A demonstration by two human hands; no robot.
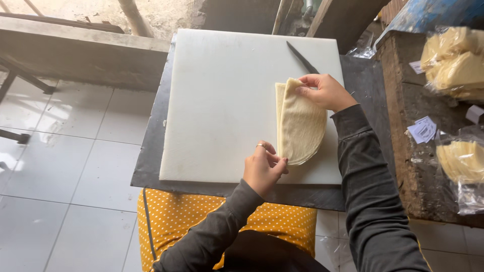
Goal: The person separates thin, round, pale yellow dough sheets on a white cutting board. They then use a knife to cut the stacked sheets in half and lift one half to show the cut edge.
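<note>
Head view, folded dough sheets (301,126) pinched between left hand (262,168), right hand (325,91)

The stack of thin pastry sheets (301,126) I am handling is pale cream, folded into a half-moon with the straight fold on the left and the rounded edge bulging right. It lies on the right part of the white cutting board (222,106), which sits on the dark table (151,161). My right grip (322,90) lifts the top corner off the board, peeling upper layers from those beneath. My left grip (263,168) pinches the lower tip near the board's front edge.
</note>
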